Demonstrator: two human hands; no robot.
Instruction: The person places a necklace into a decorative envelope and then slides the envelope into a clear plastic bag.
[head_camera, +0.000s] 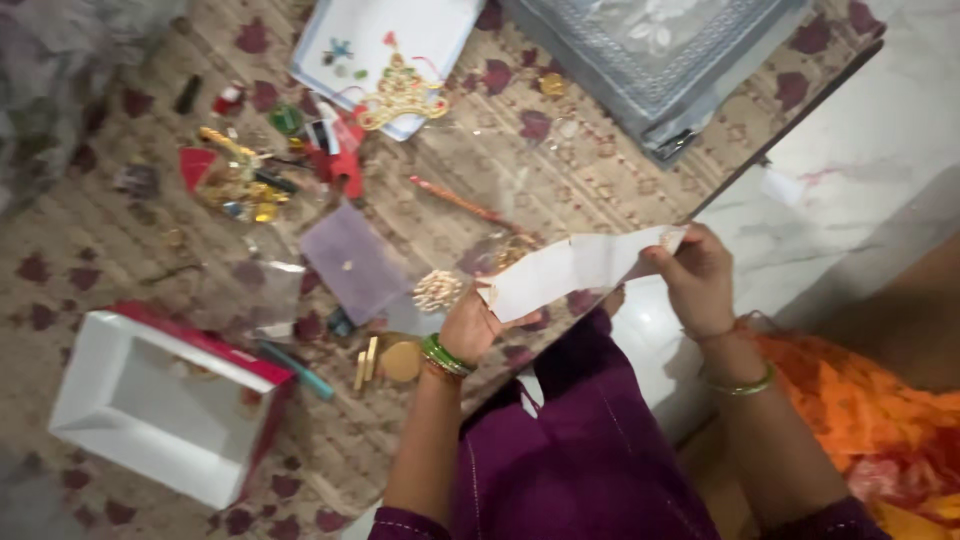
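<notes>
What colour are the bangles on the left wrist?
Green, with a thin gold-looking edge, on the left wrist bangles. The head view shows them best.

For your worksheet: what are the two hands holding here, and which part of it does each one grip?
A white paper strip: left hand grips its lower-left end, right hand its upper-right end.

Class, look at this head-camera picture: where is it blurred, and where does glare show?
Head view: soft all over; the far left edge smears most, and the craft bits run together. Glare sits on the pale floor at right. The paper strip between left hand and right hand reads clearly enough.
</notes>
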